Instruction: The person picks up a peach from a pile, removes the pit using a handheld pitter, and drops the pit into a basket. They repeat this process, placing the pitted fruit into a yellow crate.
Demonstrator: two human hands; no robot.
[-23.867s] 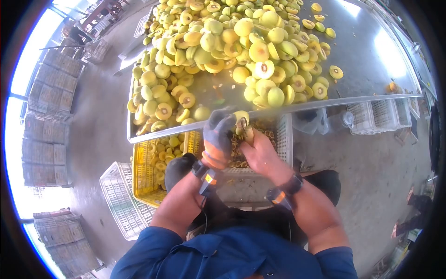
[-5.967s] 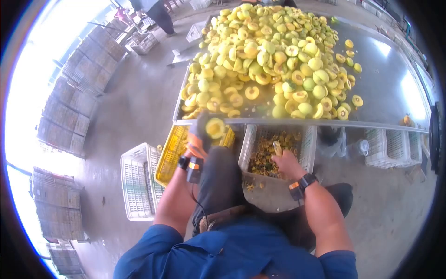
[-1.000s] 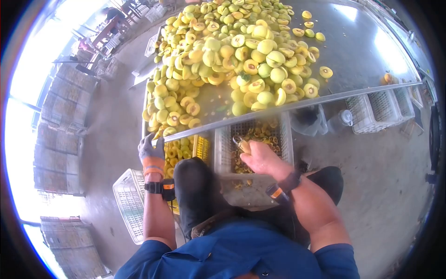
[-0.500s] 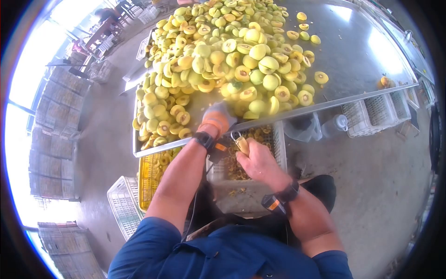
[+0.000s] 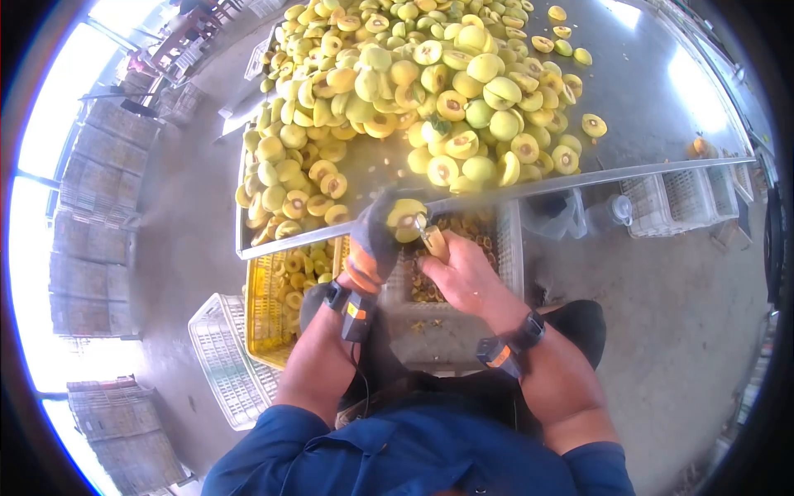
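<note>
My left hand (image 5: 372, 240), in a grey and orange glove, is closed around a yellow peach half (image 5: 404, 217) whose cut face is turned up. Wrapped round the wooden handle of a pitting knife (image 5: 433, 241) is my bare right hand (image 5: 470, 277). The knife's metal loop end touches or nearly touches the middle of the cut face. Both hands are just in front of the metal table's rim (image 5: 529, 186), over a white crate (image 5: 514, 256) with brown scraps in it. A large heap of peach halves (image 5: 397, 83) lies on the table beyond.
At lower left, a yellow crate (image 5: 263, 322) holds peach halves, with a white-green crate (image 5: 219, 351) beside it. White crates (image 5: 662, 202) and a clear plastic jug (image 5: 610, 217) stand below the table at right. Stacked crates (image 5: 95, 231) line the left side.
My left hand has come back from the heap to the table's front rim, bringing a peach half to the knife. My right hand has stayed nearly in place, holding the knife.
</note>
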